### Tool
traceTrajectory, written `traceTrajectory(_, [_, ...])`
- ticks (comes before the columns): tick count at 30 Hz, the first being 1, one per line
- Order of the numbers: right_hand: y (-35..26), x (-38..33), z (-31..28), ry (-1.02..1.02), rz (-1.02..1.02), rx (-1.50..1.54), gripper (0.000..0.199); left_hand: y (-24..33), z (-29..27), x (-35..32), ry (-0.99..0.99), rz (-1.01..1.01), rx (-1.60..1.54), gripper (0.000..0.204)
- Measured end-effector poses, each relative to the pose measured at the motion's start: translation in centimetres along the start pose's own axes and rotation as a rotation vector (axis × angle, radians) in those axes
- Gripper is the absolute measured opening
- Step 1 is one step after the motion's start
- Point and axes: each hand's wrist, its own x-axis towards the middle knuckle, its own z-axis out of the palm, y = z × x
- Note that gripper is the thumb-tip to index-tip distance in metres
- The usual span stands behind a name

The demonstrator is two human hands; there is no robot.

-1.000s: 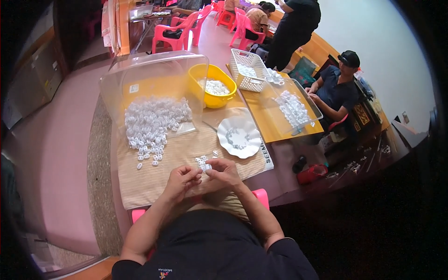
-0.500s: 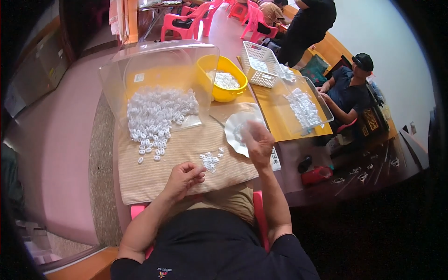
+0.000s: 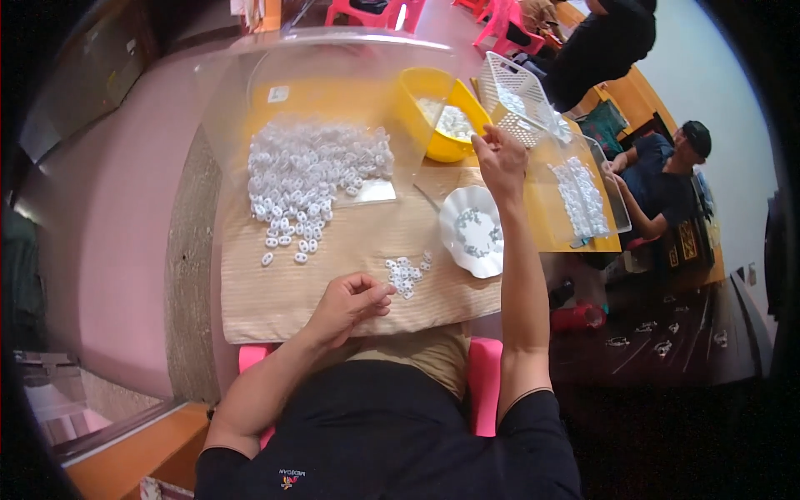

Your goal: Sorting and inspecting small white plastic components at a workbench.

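Observation:
My left hand (image 3: 354,307) is at the cloth's near edge, thumb and fingertips pressed together; whatever is between them is too small to make out. Just beyond its fingertips lies a small cluster of white two-holed oval pieces (image 3: 405,277). My right hand (image 3: 502,162) is held up past the scalloped white plate (image 3: 454,218), close to the yellow basin (image 3: 423,87). Its fingers are curled in, and I cannot see what they hold, if anything. Tiny grey bits (image 3: 477,237) are scattered on the plate. White pieces (image 3: 456,123) fill part of the basin.
A clear plastic bin (image 3: 225,125) lies tipped, its heap of white pieces (image 3: 312,171) spilling onto the ribbed cloth (image 3: 342,250). To the right are a white slotted basket (image 3: 525,79) and a clear tray of white parts (image 3: 583,196), where a capped person (image 3: 658,179) works.
My right hand has moved from over the plate up and away toward the yellow basin. My left hand stays pinched beside the small cluster. The whole view has shifted.

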Motion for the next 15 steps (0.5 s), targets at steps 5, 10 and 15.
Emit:
traceTrajectory(5, [-2.2, -8.0, 0.3, -0.409, -0.005, 0.338, 0.02, 0.4, 0.1, -0.3, 0.031, -0.015, 0.014, 0.015])
traceTrajectory(10, [-4.0, -12.0, -0.2, -0.686, 0.104, 0.296, 0.021, 0.3, -0.6, -0.1, 0.021, -0.006, 0.051, 0.013])
traceTrajectory(15, [-4.8, -13.0, -0.5, -0.776, -0.114, 0.128, 0.026, 0.6, -0.6, -0.1, 0.014, 0.022, 0.052, 0.012])
